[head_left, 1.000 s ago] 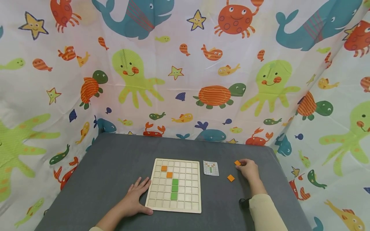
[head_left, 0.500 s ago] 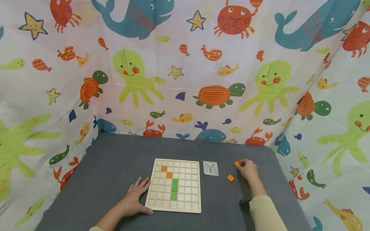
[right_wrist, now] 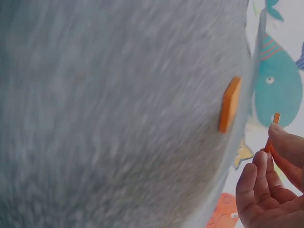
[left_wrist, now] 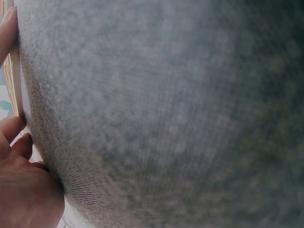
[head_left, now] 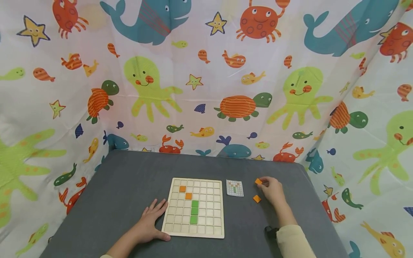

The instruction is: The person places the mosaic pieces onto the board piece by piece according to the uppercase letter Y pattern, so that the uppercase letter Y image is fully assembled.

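My right hand [head_left: 273,191] pinches a small orange square tile [head_left: 258,181] between thumb and fingers; the right wrist view shows the held tile [right_wrist: 272,133] edge-on, off the table. A second orange tile [head_left: 256,199] lies on the table just nearer than that hand. At the left edge of a wooden grid board [head_left: 211,230] rests my left hand [head_left: 149,224], fingers spread, thumb at the near corner. Set in the board are two orange tiles [head_left: 188,196] on a diagonal and a column of green tiles [head_left: 194,211].
Between the board and my right hand lies a small printed card [head_left: 235,188] with a coloured grid pattern. The grey table [head_left: 142,168] is enclosed by a sea-animal curtain [head_left: 200,93] at the back and sides. A black band [head_left: 271,232] sits at my right wrist.
My right hand has lifted the orange tile and moved it slightly left. The left hand stays at the board's edge, and the view has shifted a little.
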A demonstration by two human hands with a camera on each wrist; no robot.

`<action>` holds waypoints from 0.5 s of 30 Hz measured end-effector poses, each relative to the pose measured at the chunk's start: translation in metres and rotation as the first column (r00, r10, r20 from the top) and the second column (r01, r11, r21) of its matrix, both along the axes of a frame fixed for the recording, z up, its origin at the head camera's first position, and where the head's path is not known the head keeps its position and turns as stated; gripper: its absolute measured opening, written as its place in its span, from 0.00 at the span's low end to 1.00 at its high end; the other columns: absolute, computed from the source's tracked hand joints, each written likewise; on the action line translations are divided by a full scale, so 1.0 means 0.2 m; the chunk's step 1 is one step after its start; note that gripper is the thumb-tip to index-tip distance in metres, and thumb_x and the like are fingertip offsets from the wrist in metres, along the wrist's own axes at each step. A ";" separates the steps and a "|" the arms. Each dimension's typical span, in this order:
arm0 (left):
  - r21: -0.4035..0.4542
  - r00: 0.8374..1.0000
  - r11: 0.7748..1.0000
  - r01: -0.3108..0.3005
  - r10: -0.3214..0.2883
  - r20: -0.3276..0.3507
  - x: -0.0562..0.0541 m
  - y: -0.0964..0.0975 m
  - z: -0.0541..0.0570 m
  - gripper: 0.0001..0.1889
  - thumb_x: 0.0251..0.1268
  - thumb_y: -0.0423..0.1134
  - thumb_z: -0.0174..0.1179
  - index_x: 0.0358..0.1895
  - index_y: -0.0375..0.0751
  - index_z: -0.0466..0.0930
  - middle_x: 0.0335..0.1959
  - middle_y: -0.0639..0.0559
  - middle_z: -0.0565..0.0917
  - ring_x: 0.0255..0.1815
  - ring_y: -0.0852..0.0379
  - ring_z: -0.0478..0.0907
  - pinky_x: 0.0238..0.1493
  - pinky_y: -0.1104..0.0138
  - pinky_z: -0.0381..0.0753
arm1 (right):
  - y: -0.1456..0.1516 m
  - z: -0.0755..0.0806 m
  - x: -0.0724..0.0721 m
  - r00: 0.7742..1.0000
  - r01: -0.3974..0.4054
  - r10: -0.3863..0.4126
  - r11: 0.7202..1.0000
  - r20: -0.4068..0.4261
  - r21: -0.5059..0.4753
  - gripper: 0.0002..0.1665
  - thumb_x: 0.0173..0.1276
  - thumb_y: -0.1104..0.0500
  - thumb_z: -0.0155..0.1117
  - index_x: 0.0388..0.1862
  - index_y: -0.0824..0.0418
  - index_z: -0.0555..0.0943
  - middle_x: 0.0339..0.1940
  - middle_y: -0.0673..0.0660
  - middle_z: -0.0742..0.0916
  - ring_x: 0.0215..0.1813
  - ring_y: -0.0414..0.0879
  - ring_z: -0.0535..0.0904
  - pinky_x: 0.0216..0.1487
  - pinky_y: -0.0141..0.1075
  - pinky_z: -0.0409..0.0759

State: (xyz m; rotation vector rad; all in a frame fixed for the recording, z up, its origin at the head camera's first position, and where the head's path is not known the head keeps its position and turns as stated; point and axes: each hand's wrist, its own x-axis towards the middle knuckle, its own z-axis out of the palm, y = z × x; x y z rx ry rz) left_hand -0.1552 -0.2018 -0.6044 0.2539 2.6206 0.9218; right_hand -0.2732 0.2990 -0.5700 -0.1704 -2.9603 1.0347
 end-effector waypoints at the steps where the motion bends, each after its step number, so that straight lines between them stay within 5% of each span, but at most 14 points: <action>1: 0.002 1.000 1.000 -0.001 0.001 0.005 0.00 0.00 0.00 0.70 0.28 0.66 0.81 0.81 0.46 0.55 0.83 0.46 0.53 0.84 0.35 0.34 0.76 0.33 0.34 | -0.01 0.01 0.01 1.000 -0.003 0.003 1.000 -0.010 0.000 0.18 0.69 0.59 0.70 0.55 0.65 0.84 0.50 0.64 0.87 0.47 0.56 0.83 0.46 0.51 0.84; 9: -0.028 1.000 0.999 -0.027 0.027 0.006 0.00 0.01 -0.02 0.69 0.27 0.67 0.81 0.81 0.50 0.56 0.83 0.51 0.54 0.84 0.37 0.35 0.77 0.35 0.37 | -0.17 0.09 0.06 0.998 -0.027 0.026 0.999 -0.049 -0.039 0.17 0.67 0.60 0.72 0.54 0.62 0.85 0.51 0.62 0.86 0.44 0.52 0.83 0.35 0.39 0.84; 15: -0.026 1.000 0.999 -0.022 0.022 0.002 0.00 0.01 -0.03 0.69 0.26 0.67 0.81 0.81 0.50 0.56 0.83 0.50 0.54 0.84 0.37 0.35 0.76 0.35 0.36 | -0.28 0.11 0.10 0.991 -0.086 0.082 0.996 -0.106 -0.033 0.16 0.65 0.62 0.73 0.52 0.62 0.86 0.49 0.61 0.86 0.46 0.53 0.84 0.41 0.44 0.85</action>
